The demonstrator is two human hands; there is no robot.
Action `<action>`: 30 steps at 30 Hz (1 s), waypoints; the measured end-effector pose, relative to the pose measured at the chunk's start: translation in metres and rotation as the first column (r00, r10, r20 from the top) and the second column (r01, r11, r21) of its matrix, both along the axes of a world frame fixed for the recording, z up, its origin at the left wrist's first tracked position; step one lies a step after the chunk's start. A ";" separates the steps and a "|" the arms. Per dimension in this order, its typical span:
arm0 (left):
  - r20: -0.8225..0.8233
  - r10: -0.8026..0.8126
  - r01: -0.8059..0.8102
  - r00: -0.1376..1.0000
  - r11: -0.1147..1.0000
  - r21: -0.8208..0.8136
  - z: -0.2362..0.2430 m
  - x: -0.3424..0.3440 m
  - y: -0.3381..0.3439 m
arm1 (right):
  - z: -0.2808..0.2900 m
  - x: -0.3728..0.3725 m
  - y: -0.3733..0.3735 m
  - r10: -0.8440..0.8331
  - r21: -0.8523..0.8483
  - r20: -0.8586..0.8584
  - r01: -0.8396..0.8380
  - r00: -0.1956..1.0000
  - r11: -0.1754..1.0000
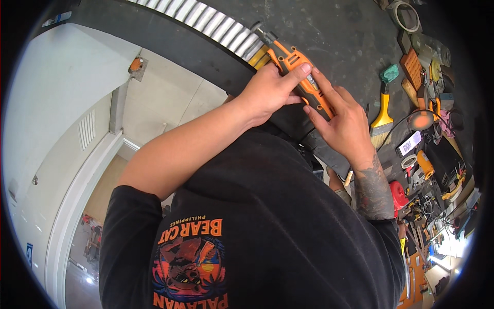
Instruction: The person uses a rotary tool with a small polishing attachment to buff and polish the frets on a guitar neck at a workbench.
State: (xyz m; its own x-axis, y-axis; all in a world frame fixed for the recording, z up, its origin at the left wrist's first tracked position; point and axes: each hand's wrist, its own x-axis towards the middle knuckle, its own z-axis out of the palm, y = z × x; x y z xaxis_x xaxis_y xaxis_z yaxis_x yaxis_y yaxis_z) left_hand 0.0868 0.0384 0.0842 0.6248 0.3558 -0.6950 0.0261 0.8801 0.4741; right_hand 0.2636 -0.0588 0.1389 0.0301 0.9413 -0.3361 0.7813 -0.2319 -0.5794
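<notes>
Both hands hold an orange and black rotary tool (295, 60) over the dark bench. Its narrow head, with a small metal tip, points up and left, away from me. My left hand (272, 90) wraps the tool near its front, thumb across the top. My right hand (342, 116) grips the rear body, fingers along its upper side and thumb below. Beside the tool's head runs a curved row of silver, ribbed metal pieces (206, 21). At the near end of that row are a few yellowish pieces (259, 57), partly hidden by my left hand and the tool.
To the right lie a yellow-handled paintbrush (382, 116), a green lump (389, 73), a phone (409, 144) and a red roll (398, 195). Farther right, tools and cables crowd the dark bench (339, 31). A white cabinet (62, 72) stands at left beside the tiled floor (164, 87).
</notes>
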 end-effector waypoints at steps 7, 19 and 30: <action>0.009 -0.020 0.020 1.000 0.995 -0.100 0.007 -0.025 -0.027 | 0.007 -0.014 -0.025 0.059 0.040 0.027 -0.060 0.998 0.997; 0.074 0.022 -0.009 0.997 0.984 -0.177 -0.009 -0.039 -0.039 | -0.003 -0.024 -0.034 0.112 0.016 0.071 -0.114 0.991 0.993; 0.051 0.011 -0.003 0.999 0.987 -0.158 -0.010 -0.038 -0.038 | -0.002 -0.024 -0.031 0.114 0.013 0.081 -0.115 0.990 0.993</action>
